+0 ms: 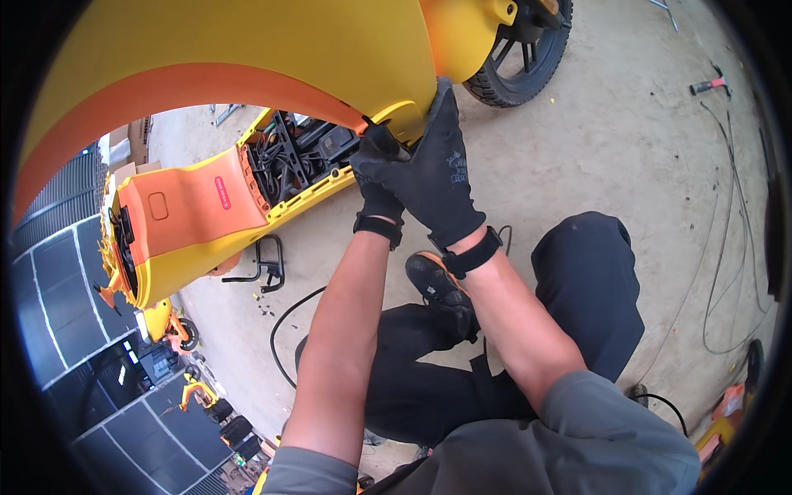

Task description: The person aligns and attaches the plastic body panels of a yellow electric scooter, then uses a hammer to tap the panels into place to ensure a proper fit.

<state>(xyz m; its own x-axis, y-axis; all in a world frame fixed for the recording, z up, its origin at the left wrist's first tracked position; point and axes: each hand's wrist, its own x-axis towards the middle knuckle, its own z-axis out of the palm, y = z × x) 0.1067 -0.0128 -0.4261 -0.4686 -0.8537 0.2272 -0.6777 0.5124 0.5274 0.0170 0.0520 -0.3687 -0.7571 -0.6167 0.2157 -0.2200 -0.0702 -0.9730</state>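
Note:
A large yellow body panel (272,37) with an orange band (223,82) arches over the top left of the view. At its lower edge my gloved left hand (375,161) is closed around something dark that is too hidden to name. My gloved right hand (429,165) overlaps it, fingers pressed together against the panel edge. Just left of both hands lies an open scooter compartment (289,157) with black cables and boxes, beside an orange and yellow scooter body section (181,206).
A tyred wheel (520,78) is at top right. A red-handled hammer (709,86) and loose cables (705,289) lie on the concrete floor (627,165). A black metal stand (272,264) is below the scooter; more yellow scooters (165,322) stand lower left. My knees and shoe are below my hands.

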